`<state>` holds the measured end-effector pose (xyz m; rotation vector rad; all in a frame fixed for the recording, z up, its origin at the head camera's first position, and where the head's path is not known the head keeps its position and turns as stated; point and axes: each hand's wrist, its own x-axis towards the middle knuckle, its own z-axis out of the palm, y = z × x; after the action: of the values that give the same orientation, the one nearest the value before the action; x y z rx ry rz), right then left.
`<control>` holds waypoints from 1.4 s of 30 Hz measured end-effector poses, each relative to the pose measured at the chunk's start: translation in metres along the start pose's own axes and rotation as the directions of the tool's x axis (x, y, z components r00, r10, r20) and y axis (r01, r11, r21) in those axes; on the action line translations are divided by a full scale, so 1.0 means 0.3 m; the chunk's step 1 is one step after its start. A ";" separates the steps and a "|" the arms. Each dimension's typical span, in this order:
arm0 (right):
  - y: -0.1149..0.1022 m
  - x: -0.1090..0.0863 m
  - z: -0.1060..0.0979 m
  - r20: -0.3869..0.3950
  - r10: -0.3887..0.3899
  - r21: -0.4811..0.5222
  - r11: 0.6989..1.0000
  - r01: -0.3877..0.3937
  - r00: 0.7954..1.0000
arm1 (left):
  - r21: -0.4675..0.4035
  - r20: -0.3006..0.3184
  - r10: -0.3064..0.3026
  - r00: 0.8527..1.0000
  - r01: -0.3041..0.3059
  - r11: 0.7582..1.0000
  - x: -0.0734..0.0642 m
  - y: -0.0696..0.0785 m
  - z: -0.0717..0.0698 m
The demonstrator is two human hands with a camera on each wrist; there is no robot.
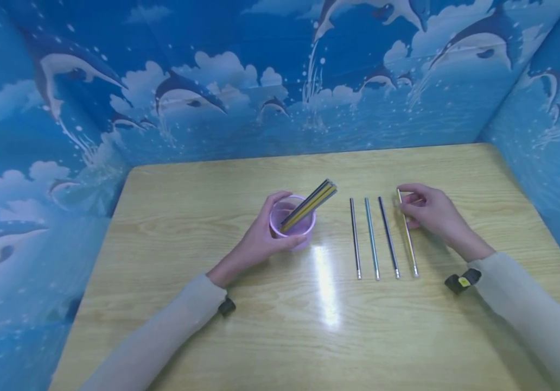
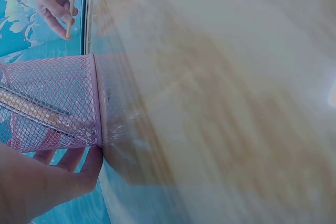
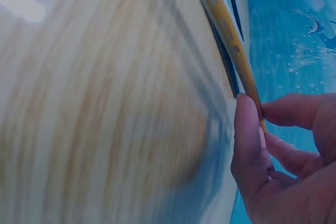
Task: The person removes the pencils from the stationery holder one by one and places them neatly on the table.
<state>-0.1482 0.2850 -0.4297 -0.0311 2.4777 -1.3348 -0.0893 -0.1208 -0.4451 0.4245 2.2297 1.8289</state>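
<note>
A yellow pencil (image 1: 408,236) is pinched near its far end by the right hand (image 1: 431,214), its long axis pointed back toward the person; whether its eraser end (image 1: 415,273) is raised off the table (image 1: 187,217) cannot be told. Well to its left, a pink mesh cup (image 2: 58,85) holding a pencil bundle (image 1: 309,206) is gripped by the left hand (image 1: 267,231). Three pencils (image 1: 372,239) are laid nearly parallel in between.

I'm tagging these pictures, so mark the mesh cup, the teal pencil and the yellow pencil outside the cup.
Mesh cup (image 2: 58,80): left wrist view, on its mesh wall.
Teal pencil (image 1: 371,238): head view, middle of its shaft.
Yellow pencil (image 3: 224,26): right wrist view, on its yellow shaft.
</note>
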 end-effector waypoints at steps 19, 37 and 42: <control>-0.010 0.026 0.025 0.070 0.002 -0.178 0.984 0.010 0.998 | -0.035 0.010 0.009 1.000 -0.008 0.999 0.003 0.007 0.000; -0.001 0.030 0.032 0.035 -0.087 -0.346 0.933 0.094 0.996 | -0.034 0.006 -0.007 1.000 0.008 0.999 -0.003 0.009 0.003; -0.006 0.022 0.033 0.022 -0.072 -0.342 0.937 0.075 0.997 | -0.033 0.007 -0.007 1.000 0.008 0.999 -0.002 0.009 0.004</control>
<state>-0.1517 0.2748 -0.4350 -0.2122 2.6942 -0.9083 -0.0882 -0.1195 -0.4428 0.4152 2.1900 1.8554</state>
